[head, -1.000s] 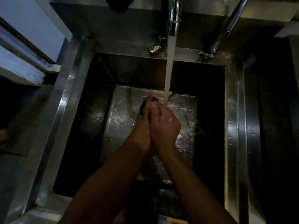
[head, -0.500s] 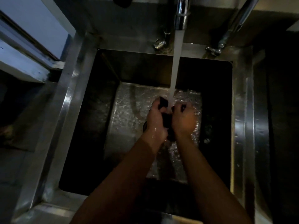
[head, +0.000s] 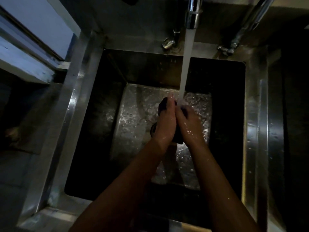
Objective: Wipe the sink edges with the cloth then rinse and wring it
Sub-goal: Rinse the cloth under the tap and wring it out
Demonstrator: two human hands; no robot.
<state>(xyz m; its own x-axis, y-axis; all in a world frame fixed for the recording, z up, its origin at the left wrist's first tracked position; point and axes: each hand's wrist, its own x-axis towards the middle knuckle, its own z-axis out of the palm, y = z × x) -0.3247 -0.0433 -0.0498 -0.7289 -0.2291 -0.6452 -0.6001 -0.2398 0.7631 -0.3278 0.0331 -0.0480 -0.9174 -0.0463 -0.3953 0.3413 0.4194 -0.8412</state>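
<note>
A dark cloth [head: 163,104] is pressed between both palms over the middle of the deep steel sink [head: 75,114]. My left hand [head: 166,123] and my right hand [head: 189,126] are closed together on it, fingers pointing away from me. Only dark bits of cloth show at the fingertips and below the wrists. Water [head: 186,64] runs from the tap [head: 192,15] and hits the fingertips, splashing onto the sink floor.
A second pipe or tap [head: 247,25] slants at the back right rim. A window frame [head: 31,47] lies to the left of the sink. The sink's steel rims run along the left and right [head: 257,131]. The scene is dim.
Half a second ago the hands were apart, gripping the cloth between them; now they press together palm to palm around it under the stream.
</note>
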